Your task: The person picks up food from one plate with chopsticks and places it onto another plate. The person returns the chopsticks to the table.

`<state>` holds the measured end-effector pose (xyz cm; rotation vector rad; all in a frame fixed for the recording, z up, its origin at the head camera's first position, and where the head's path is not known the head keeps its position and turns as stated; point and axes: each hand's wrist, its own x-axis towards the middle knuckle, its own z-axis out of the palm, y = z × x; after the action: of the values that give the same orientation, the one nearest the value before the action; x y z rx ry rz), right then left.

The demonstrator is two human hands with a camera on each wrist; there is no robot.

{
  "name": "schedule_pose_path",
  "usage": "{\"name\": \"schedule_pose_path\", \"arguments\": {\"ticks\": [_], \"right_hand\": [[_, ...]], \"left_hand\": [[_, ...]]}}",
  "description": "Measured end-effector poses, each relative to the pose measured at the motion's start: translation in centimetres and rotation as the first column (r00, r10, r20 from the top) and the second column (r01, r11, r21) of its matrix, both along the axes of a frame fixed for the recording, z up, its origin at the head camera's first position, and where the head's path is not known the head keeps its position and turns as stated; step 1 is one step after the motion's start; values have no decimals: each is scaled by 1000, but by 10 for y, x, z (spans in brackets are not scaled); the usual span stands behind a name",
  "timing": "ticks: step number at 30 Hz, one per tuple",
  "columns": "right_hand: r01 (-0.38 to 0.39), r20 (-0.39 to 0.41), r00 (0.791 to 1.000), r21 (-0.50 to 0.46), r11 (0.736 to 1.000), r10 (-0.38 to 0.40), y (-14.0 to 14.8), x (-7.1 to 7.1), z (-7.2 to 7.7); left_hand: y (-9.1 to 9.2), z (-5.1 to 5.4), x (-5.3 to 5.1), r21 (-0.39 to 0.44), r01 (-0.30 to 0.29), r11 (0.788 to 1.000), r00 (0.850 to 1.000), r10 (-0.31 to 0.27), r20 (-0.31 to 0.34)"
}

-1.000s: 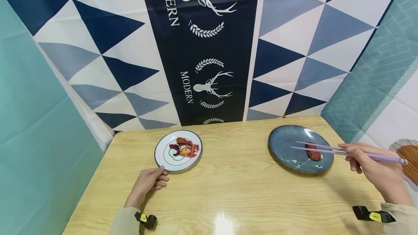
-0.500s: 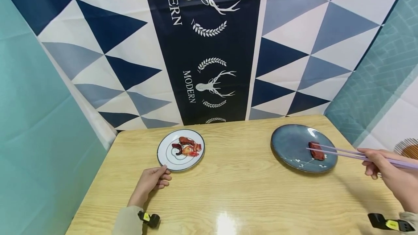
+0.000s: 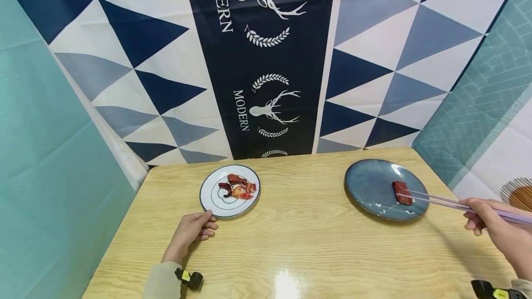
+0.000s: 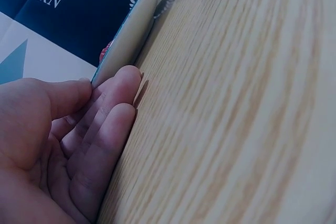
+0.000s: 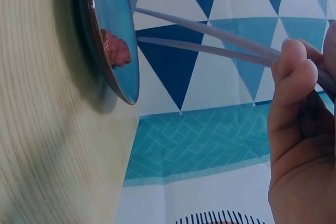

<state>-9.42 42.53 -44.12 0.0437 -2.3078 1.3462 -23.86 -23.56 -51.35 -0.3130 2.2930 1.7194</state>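
Note:
My left hand (image 3: 192, 233) pinches the near rim of a small white plate (image 3: 210, 200) with a dark edge, thumb above and fingers below. Several small food pieces (image 3: 240, 192) lie on it, one like a drumstick. In my right hand (image 3: 496, 225) is a pair of light purple chopsticks (image 5: 220, 35). Their tips stand a little apart over a blue-grey plate (image 3: 365, 181) with small white flowers. A dark red piece of meat (image 3: 401, 188) lies on that plate; in the right wrist view the tips are clear of it.
Both plates stand toward the back of a light wooden table (image 3: 291, 230), left and right. A patterned cloth (image 3: 274, 59) hangs behind it, with teal panels on both sides. A round brown print (image 3: 521, 196) shows at the right edge.
My right hand has shifted right, drawing the chopsticks' tips back from beyond the meat to over it. The left hand stays on the white plate's rim. The head view has turned slightly.

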Motion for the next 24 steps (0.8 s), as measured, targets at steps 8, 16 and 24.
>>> {"name": "schedule_pose_path", "arguments": {"ticks": [8,16,24], "right_hand": [[106,-63,992,-85,991,-111,-5,-3,-1],[230,-41,971,-116,966,-236,-5,-9,-3],[178,0,981,-425,888,-196,-3,-15,-9]], "left_hand": [[0,1,0,7,0,1000,1000,0,3],[0,1,1,0,-5,1000,1000,5,2],[-1,0,1,-4,2,1000,1000,-2,2]]}}
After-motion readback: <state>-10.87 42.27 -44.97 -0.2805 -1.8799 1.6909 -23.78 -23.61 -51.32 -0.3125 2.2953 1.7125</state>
